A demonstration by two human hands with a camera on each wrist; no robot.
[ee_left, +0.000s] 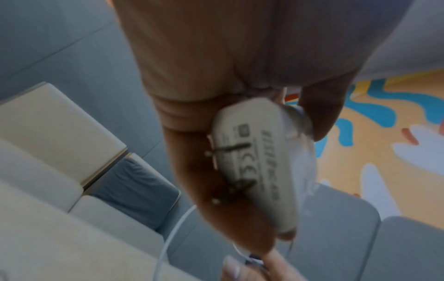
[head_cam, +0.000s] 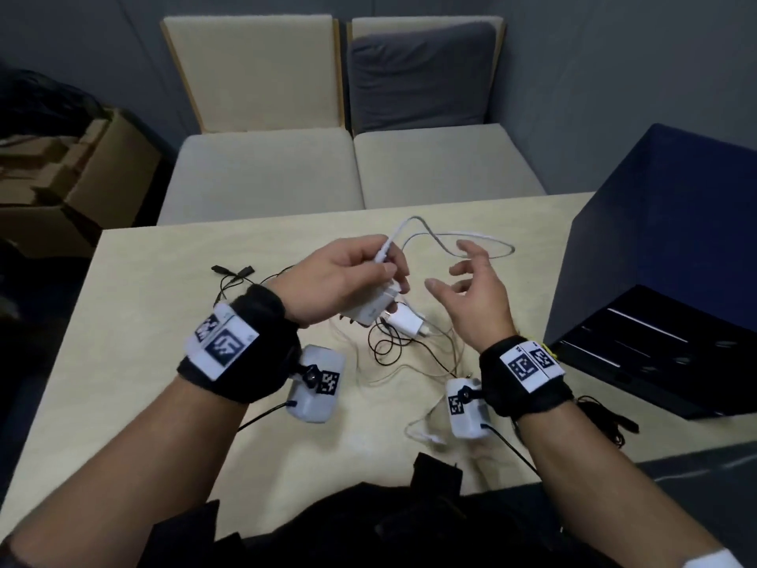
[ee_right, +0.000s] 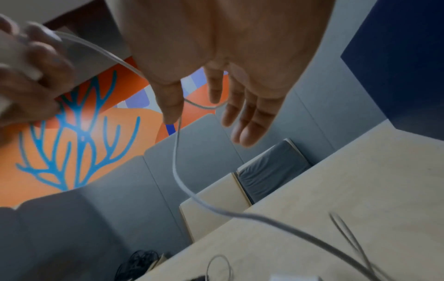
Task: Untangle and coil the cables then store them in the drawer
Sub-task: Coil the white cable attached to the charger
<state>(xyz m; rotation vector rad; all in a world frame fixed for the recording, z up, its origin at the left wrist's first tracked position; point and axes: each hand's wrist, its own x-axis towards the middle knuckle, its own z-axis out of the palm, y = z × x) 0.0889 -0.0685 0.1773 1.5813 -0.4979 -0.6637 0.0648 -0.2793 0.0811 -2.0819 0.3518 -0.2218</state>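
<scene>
Above the pale wooden tabletop [head_cam: 172,362], the left hand [head_cam: 348,280] gripped a white rectangular plastic charger block [head_cam: 370,307], prongs pointing down-left, its thin white cable [head_cam: 446,235] looping away toward the open, empty right hand [head_cam: 475,297], fingers relaxed.

- Left hand [head_cam: 344,280]: bare; forearm bare, lower left of the head view.
- Right hand [head_cam: 471,293]: bare; forearm bare, lower right.
- Left wrist strap [head_cam: 237,346]: black fabric band carrying white plates printed with black square markers.
- Right wrist strap [head_cam: 524,375]: black band, two white marker plates, a yellow detail at its upper edge.
- Left camera housing [head_cam: 315,387]: white, rounded, marker tag, thin black cable.
- Right camera housing [head_cam: 467,407]: white, marker tag, black cable.
- Torso, bottom centre: dark clothing.
</scene>
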